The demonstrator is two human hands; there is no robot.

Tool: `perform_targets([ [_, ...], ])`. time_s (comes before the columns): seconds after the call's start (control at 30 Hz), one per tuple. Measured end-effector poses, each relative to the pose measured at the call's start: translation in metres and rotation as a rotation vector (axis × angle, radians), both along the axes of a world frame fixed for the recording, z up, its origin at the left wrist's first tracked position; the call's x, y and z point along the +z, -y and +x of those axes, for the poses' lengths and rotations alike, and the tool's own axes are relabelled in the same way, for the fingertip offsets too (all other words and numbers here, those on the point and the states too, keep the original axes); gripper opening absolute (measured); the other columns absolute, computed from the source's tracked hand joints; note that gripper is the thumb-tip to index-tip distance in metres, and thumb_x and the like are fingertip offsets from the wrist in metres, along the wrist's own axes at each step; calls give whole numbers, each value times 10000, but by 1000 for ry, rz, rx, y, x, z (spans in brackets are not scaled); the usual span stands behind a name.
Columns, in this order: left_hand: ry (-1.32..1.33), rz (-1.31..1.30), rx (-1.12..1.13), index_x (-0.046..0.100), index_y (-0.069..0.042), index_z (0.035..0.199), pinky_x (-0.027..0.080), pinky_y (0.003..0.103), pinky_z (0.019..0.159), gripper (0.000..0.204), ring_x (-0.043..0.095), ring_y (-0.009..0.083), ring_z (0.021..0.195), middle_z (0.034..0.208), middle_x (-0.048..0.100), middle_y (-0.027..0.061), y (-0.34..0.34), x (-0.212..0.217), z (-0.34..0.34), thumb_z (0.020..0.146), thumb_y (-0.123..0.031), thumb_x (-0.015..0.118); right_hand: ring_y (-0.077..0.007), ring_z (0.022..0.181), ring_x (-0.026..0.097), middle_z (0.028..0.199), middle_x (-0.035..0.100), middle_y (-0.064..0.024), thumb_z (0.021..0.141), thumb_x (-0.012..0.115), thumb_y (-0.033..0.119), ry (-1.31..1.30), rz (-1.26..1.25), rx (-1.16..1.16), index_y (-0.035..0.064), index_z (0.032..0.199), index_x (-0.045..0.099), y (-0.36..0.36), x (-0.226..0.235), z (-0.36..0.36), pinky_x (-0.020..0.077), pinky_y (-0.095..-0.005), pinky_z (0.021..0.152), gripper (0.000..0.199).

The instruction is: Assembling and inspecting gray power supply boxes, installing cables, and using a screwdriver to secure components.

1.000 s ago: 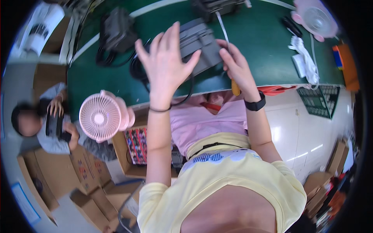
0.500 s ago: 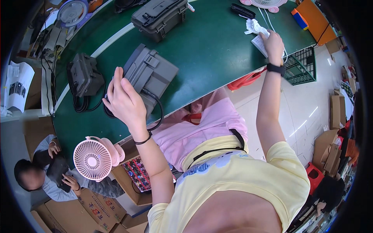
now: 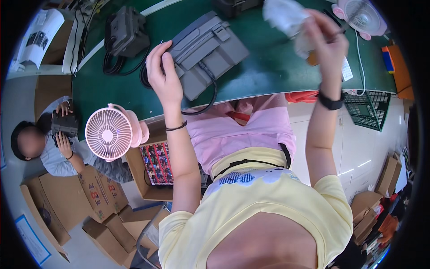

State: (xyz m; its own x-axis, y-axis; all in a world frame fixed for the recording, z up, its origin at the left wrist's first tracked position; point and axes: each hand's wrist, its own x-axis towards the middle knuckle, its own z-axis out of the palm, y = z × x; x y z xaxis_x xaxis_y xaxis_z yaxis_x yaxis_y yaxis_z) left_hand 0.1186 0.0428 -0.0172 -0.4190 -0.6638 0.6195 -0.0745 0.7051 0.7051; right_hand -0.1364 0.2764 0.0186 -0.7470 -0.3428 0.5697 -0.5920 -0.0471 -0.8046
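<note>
A grey hard plastic case point(image 3: 210, 54) with latches and a black cable lies on the green table in front of me. At its left side is my left hand point(image 3: 165, 78), fingers stretched out and thumb apart, beside or lightly touching the case; the exact contact is hard to see. Raised above the table to the right, my right hand point(image 3: 329, 42) pinches a crumpled white cloth or tissue point(image 3: 284, 15), smeared by motion. A small orange-brown patch shows below that hand, too blurred to name.
A second grey case point(image 3: 127, 31) with coiled cable stands at the left, and a dark case point(image 3: 235, 5) at the back. Pink fan point(image 3: 107, 132), green crate point(image 3: 367, 110) and white cord point(image 3: 359, 58) lie around the table. A co-worker point(image 3: 58, 139) sits at left holding a dark case.
My right hand has lifted the white cloth off the table. The view has shifted, and my left hand stays by the grey case. The co-worker's case has turned.
</note>
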Motion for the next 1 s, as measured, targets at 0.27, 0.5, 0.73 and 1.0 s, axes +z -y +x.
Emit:
perform_targets([
  [0.27,-11,27,9,693,-32,1097,440,371,979,236,595,280,1094,1149,640,133,0,-1,0,959,-113,519,-244,727,654,943,667,-57,780,739,70,-209,199,365,129,1047,720,63,-24,134,546,-355,663,274],
  [0.5,-35,0,-13,695,-37,1084,448,363,952,231,595,272,1061,1118,635,124,1,-1,-1,954,-132,529,-239,771,639,839,626,-40,759,804,242,-401,386,260,138,1042,724,70,-22,140,537,-348,654,312],
  [0.73,-39,20,-10,701,-41,1068,447,364,948,222,593,270,1055,1108,635,117,2,-3,-1,949,-136,539,-215,702,620,759,578,-21,758,751,97,-554,350,147,158,1043,730,76,-26,144,516,-342,574,292],
  [1.0,-27,-20,-59,713,-51,1043,467,353,904,209,600,268,1031,1098,635,111,6,0,1,910,-109,563,-186,707,624,751,558,-22,757,722,91,-612,518,155,138,1047,715,77,-15,143,515,-325,549,294],
])
